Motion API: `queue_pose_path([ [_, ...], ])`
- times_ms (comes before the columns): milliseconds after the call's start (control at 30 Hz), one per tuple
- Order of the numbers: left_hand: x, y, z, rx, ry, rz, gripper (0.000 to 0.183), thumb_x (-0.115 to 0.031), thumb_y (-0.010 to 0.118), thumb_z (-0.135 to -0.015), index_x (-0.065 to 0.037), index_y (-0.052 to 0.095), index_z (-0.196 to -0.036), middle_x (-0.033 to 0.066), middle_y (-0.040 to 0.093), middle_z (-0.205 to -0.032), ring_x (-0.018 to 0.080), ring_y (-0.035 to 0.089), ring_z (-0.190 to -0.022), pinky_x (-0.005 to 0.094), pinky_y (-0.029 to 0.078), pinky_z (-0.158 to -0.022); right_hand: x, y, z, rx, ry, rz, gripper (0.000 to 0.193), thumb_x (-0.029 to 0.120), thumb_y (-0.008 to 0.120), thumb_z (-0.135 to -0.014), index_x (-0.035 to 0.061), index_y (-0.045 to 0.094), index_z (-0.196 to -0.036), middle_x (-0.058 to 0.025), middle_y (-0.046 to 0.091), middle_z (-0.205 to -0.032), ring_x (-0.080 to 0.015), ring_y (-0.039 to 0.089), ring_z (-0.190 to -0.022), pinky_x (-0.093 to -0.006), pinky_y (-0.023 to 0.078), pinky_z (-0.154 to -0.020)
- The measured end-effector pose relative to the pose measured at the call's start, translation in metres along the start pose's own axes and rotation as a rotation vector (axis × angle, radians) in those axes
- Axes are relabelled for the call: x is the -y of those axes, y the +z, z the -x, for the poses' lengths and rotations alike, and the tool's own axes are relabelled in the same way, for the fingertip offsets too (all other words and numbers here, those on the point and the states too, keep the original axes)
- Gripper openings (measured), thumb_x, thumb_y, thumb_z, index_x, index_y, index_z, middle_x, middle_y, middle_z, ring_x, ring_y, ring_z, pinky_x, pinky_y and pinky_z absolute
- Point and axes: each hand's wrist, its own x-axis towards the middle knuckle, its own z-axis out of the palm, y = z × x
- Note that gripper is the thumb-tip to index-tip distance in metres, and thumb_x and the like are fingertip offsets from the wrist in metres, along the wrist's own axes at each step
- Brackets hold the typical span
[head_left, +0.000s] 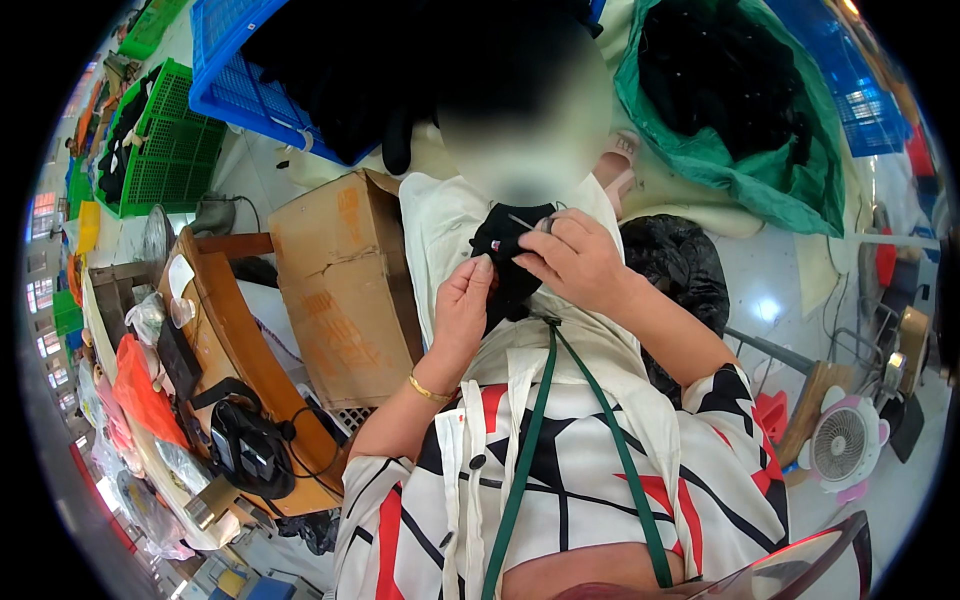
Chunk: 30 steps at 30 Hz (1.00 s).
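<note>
Green crates (165, 140): sitting far left on the floor, dark pieces lying in them, probably stock kept within reach.
Wooden worktable (235, 330): curving along the left side, carrying a black tool (250, 450) with its cord trailing.
Cardboard box (345, 285): standing between table and lap, flap open.
Left hand (462, 312): fingers curling, thumb and forefinger pinching the lower edge of the black fabric piece (505, 262), seemingly bracing it taut; gold bangle on the wrist.
Black fabric piece: being held up above the lap, against a cream apron (455, 215), between both hands.
Right hand (578, 258): closing over the piece's upper right, fingertips gripping a thin metal tool (520, 221), likely a needle or snips; cannot tell which.
Green sack (735, 150): lying open at upper right, holding more dark cloth.
Small pink fan (842, 445): standing lower right, facing the seat.
</note>
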Motion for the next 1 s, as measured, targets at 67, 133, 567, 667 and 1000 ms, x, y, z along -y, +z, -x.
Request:
queue_pose_path([
  [67,0.000,0.001,0.001,-0.015,-0.009,-0.006,0.028,-0.028,0.055,-0.101,-0.003,0.064,-0.095,-0.0057,0.053,-0.079,0.0043,0.044,-0.071,0.0196,0.037,-0.066,0.000,0.000,-0.001,0.010,0.046,0.004,0.030,0.007,0.079,-0.064,0.0070,0.064,-0.090,-0.0051,0.052,-0.077,-0.0253,0.056,-0.071,-0.0358,0.049,-0.063],
  [133,-0.004,0.004,0.002,-0.043,-0.023,-0.018,0.027,-0.028,0.056,-0.100,-0.002,0.064,-0.094,-0.0056,0.053,-0.079,0.0043,0.045,-0.071,0.0198,0.038,-0.067,0.002,0.008,0.010,0.040,-0.084,0.006,0.022,0.009,0.074,-0.069,0.0062,0.063,-0.087,-0.0049,0.053,-0.077,-0.0239,0.056,-0.070,-0.0347,0.047,-0.063],
  [567,0.015,-0.007,-0.010,-0.001,0.045,-0.146,0.015,-0.015,0.069,-0.090,-0.002,0.060,-0.092,-0.0070,0.050,-0.078,0.0023,0.041,-0.068,0.0186,0.037,-0.061,-0.011,-0.001,-0.001,0.192,0.339,-0.257,0.021,0.011,0.071,-0.080,0.0045,0.065,-0.099,-0.0107,0.064,-0.090,-0.0289,0.059,-0.078,-0.0371,0.047,-0.068],
  [667,0.022,-0.009,-0.008,0.060,0.053,-0.202,0.014,-0.010,0.068,-0.089,0.001,0.060,-0.093,-0.0030,0.051,-0.078,0.0061,0.044,-0.070,0.0207,0.039,-0.063,-0.012,0.006,-0.009,0.271,0.340,-0.226,0.022,0.013,0.071,-0.082,0.0031,0.065,-0.101,-0.0115,0.064,-0.090,-0.0297,0.059,-0.084,-0.0361,0.048,-0.073],
  [1000,0.021,-0.044,-0.010,0.269,0.367,-0.418,0.016,0.001,0.066,-0.081,0.000,0.062,-0.096,0.0060,0.057,-0.081,0.0206,0.053,-0.078,0.0309,0.044,-0.073,-0.023,0.037,0.035,0.523,0.978,-0.973,0.018,0.013,0.068,-0.087,0.0027,0.062,-0.099,0.0039,0.056,-0.084,-0.0050,0.050,-0.075,-0.0213,0.043,-0.070],
])
